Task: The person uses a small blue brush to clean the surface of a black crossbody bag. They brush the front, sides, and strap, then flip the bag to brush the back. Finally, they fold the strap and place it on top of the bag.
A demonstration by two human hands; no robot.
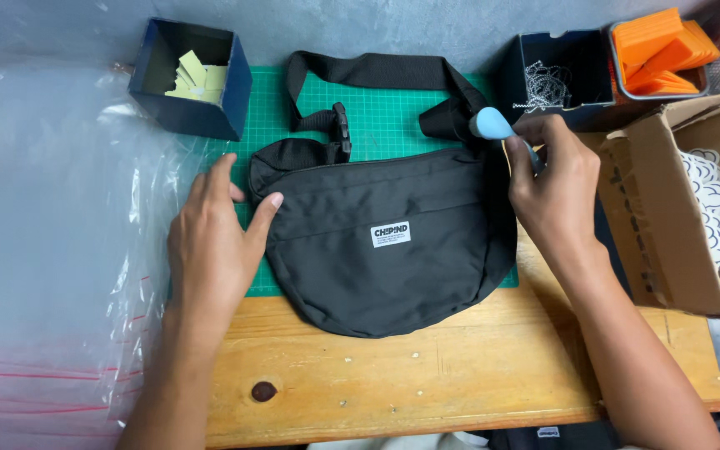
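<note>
Head view: one moment at a wooden surface (460, 375) with a green cutting mat (377, 117) laid on it.
Bag: black waist bag (385, 242) lying flat, half on the mat, half on bare wood; strap (368, 71) looped behind it, buckle (341, 133) near its top left corner.
Left hand (214, 242): flat and spread, fingers wide, thumb touching the bag's left edge; holds nothing.
Right hand (556, 187): fingers pinched round a small tool with a pale blue handle (493, 125), at the bag's top right corner.
Nearby: blue box of yellow slips (189, 79); blue box with ball chains (556, 79); orange pieces (664, 50); cardboard box of cloud stickers (693, 200); clear plastic sheet (43, 233).
Risk: tool tip is hidden, so it might snag fabric; bag may slide if the left hand lifts.
</note>
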